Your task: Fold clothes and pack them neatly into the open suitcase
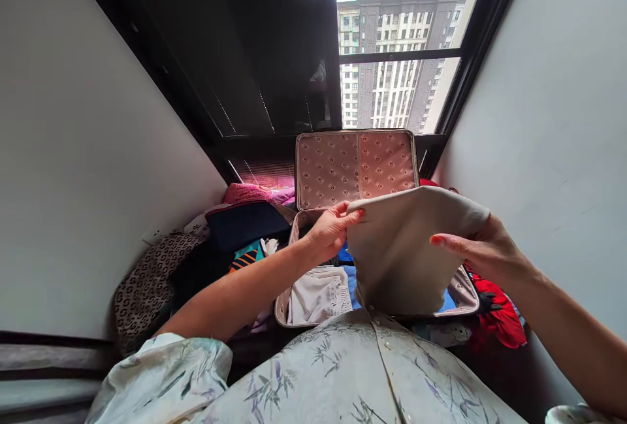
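A beige piece of cloth (406, 247), probably a folded garment, hangs between my two hands above an open suitcase (326, 172). My left hand (336, 229) pinches its upper left corner between thumb and fingers. On the right side, my right hand (482, 247) grips the edge, thumb in front and fingers hidden behind. Inside the suitcase, a folded pale garment with a gathered waistband (321, 296) lies at the left. Blue fabric (349, 283) shows beside it, partly covered by the cloth. The suitcase lid stands upright, its pink patterned lining facing me.
Left of the suitcase are a brown patterned bag or cloth (147, 280), a dark blue folded item (247, 225) and pink fabric (249, 193). Red clothing (502, 316) lies to the right. White walls (553, 117) close in both sides; a dark-framed window (401, 56) is behind.
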`<move>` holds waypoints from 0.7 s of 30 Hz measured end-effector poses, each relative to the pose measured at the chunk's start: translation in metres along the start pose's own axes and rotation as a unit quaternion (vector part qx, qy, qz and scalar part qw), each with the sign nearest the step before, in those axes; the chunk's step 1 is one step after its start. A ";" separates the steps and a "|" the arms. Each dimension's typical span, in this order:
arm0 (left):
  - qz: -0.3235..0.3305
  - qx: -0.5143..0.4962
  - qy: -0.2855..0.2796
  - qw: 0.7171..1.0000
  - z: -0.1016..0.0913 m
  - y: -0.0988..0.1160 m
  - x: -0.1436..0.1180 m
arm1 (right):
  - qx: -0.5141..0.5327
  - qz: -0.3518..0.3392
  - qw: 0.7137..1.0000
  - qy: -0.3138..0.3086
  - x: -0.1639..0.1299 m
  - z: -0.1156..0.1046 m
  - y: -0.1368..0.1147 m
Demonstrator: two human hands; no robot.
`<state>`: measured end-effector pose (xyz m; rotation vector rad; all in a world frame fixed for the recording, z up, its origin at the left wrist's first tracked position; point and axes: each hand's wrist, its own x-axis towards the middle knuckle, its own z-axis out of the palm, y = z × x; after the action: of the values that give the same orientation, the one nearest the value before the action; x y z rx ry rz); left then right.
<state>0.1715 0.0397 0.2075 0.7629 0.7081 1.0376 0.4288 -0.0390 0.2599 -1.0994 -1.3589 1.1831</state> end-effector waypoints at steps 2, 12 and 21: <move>0.014 -0.002 0.022 1.000 -0.001 0.010 0.004 | 0.017 0.008 1.000 0.006 0.000 -0.004 0.001; 0.005 -0.043 0.054 0.998 0.006 0.029 0.010 | 0.045 0.017 0.999 -0.004 -0.001 -0.014 0.006; -0.010 -0.033 -0.023 0.999 -0.005 0.044 0.008 | 0.057 0.045 0.997 0.030 0.000 -0.016 0.002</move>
<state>0.1488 0.0621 0.2400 0.7190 0.6379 1.0163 0.4450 -0.0370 0.2581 -1.1145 -1.1915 1.2672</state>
